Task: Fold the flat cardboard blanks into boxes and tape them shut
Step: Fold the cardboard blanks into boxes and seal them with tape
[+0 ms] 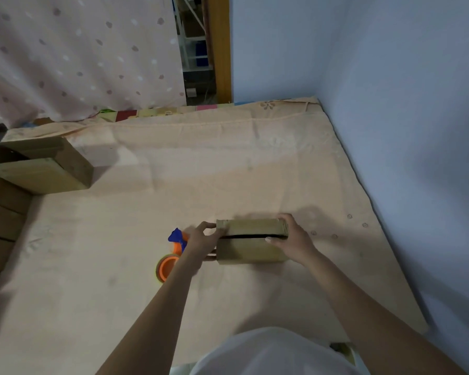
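A small brown cardboard box (251, 240) stands on the peach bedsheet (173, 185), folded up, with a dark gap between its two top flaps. My left hand (201, 240) grips the box's left end, thumb on top and fingers round the side. On the right end, my right hand (295, 238) holds the box with fingers over the far corner and thumb lying along the seam. An orange and blue tape dispenser (172, 259) with a roll of tape lies on the sheet just left of my left wrist, partly hidden by my forearm.
Several folded cardboard boxes (44, 169) are stacked at the left edge of the bed. A blue wall (390, 104) borders the bed on the right. A dotted curtain (79, 58) hangs at the back left.
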Demonstrator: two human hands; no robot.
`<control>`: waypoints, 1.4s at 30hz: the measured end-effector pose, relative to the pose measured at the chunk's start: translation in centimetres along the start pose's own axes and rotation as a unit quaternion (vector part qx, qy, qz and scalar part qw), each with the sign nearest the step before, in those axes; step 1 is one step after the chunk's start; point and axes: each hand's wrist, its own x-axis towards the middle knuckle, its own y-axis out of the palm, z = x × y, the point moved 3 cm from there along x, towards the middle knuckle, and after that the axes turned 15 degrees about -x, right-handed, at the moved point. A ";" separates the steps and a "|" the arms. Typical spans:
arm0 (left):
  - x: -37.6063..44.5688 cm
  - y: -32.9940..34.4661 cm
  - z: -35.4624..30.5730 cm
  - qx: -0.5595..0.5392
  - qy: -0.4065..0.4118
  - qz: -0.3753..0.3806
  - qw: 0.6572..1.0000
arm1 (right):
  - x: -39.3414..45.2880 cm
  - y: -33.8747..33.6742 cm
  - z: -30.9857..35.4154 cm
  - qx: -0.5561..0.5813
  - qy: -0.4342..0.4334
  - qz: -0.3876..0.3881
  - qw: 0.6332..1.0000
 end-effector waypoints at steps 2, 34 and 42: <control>0.1 -0.1 0.8 0.013 0.007 0.007 1.000 | 0.0 0.9 0.4 -0.071 0.015 -0.029 0.997; -3.9 -4.1 -5.0 0.227 0.261 -0.038 0.937 | -0.6 4.5 3.8 -0.200 -0.151 -0.028 0.968; -2.3 -2.2 -4.6 0.344 0.265 0.151 0.888 | -1.2 -0.3 3.8 0.180 -0.001 -0.188 0.965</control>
